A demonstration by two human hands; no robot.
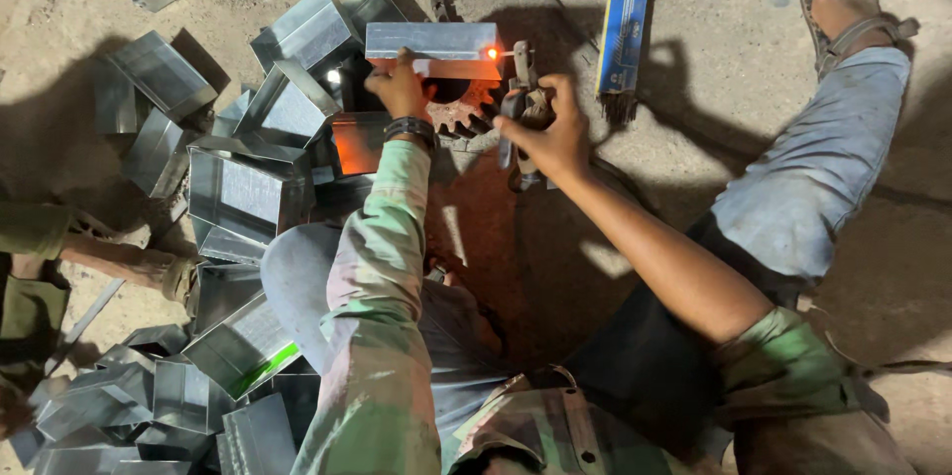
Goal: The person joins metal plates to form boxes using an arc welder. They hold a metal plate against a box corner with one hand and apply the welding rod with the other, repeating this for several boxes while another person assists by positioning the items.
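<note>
A person sits on a dusty concrete floor (714, 29), seen from above, legs spread; the left hand (400, 88) is pressed down, fingers closed, on a folded sheet-metal box (432, 51), holding it steady on a rusty gear wheel (464, 110) that serves as a rest; the right hand (551, 133) is clenched around a welding electrode holder (520, 98), whose rod tip glows orange at the box's right end (492, 54); the step in hand looks like tack-welding the box's seam; the next move likely calls for a steady rod tip and a firm hold on the box; many similar shiny boxes (248, 187) lie heaped to the left; a blue packet of electrodes (627, 9) lies just beyond the right hand.
</note>
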